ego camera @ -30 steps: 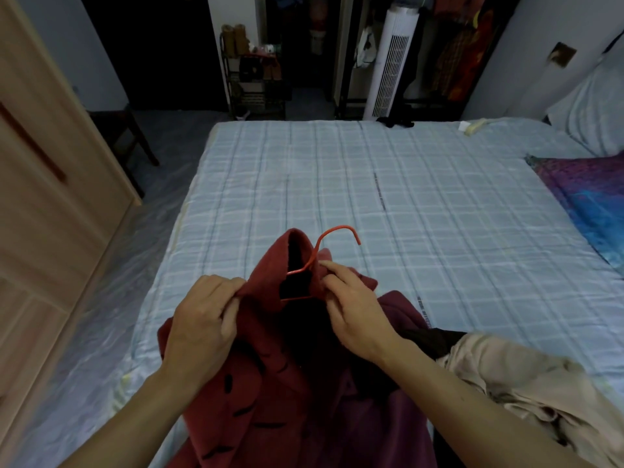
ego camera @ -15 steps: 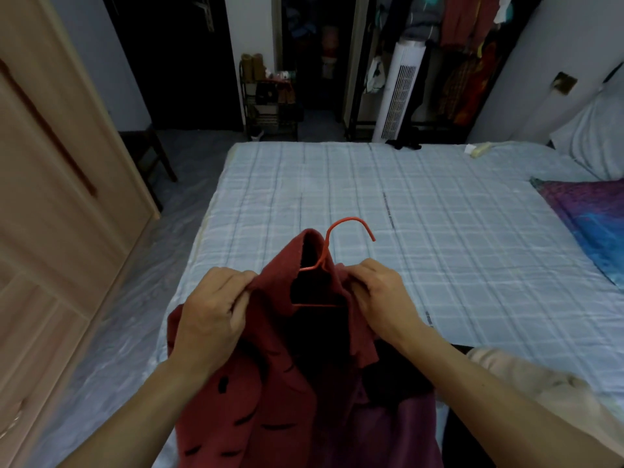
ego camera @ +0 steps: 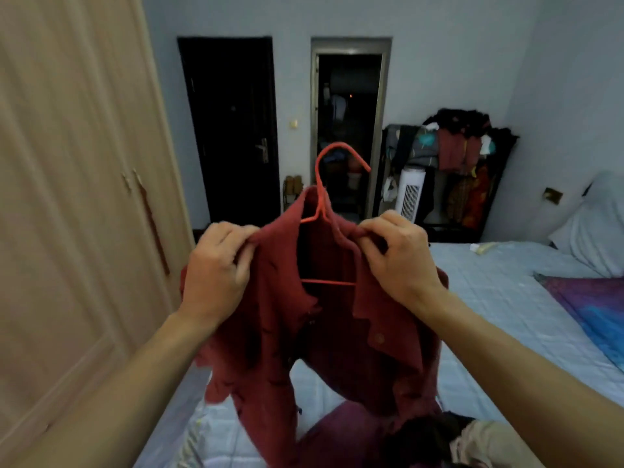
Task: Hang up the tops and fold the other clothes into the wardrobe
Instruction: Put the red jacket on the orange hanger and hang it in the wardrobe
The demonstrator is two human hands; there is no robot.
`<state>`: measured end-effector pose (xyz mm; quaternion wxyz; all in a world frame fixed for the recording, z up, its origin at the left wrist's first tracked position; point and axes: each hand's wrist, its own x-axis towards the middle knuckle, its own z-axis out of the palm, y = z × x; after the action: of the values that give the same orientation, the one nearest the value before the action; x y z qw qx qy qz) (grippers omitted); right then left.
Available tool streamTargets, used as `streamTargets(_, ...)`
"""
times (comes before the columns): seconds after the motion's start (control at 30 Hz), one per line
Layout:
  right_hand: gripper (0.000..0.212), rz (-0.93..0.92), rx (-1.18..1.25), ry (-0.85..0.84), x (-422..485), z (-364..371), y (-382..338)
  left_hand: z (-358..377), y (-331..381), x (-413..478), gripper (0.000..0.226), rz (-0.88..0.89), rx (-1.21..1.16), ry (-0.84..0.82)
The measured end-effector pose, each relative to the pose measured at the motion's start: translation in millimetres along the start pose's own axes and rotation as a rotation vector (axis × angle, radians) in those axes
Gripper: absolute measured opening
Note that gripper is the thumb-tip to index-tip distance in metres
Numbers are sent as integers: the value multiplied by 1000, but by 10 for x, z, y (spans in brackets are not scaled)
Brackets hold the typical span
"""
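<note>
A dark red collared shirt (ego camera: 277,332) hangs in the air on an orange wire hanger (ego camera: 324,184), whose hook sticks up above the collar. My left hand (ego camera: 219,275) pinches the shirt's left shoulder. Over on the other shoulder, my right hand (ego camera: 398,258) grips the fabric over the hanger's arm. The shirt's front is open, and its hem dangles above the bed (ego camera: 489,298). Below lie a maroon garment (ego camera: 341,434), a dark garment (ego camera: 422,437) and a beige garment (ego camera: 489,444) in a pile.
The closed light-wood wardrobe (ego camera: 77,197) fills the left side. Straight ahead are a dark door (ego camera: 233,130) and an open doorway (ego camera: 347,130). A white tower fan (ego camera: 410,194) and a loaded clothes rack (ego camera: 462,170) stand behind the bed. A pillow (ego camera: 594,228) and purple-blue blanket (ego camera: 594,309) lie right.
Both hands have lifted the shirt and hanger off the bed into the air. The view has tilted up toward the doors and the wardrobe.
</note>
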<state>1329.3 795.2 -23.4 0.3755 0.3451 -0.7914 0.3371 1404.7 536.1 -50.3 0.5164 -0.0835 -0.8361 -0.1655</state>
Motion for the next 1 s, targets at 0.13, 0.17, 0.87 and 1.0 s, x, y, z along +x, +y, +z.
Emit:
streamTargets(0.13, 8, -71, 30, 108, 8, -721, -541, -652, 537, 206, 13, 34, 59, 118)
streamTargets(0.17, 8, -82, 37, 132, -7, -881, -662, -797, 680, 249, 12, 39, 71, 147)
streamTargets(0.87, 7, 2, -78, 149, -103, -1540, -2137, -2340, 1404, 263, 13, 171, 105, 68)
streamTargets(1.0, 7, 34, -84, 126, -254, -1191, -2439, -2486, 1203, -39, 12, 100, 102, 105)
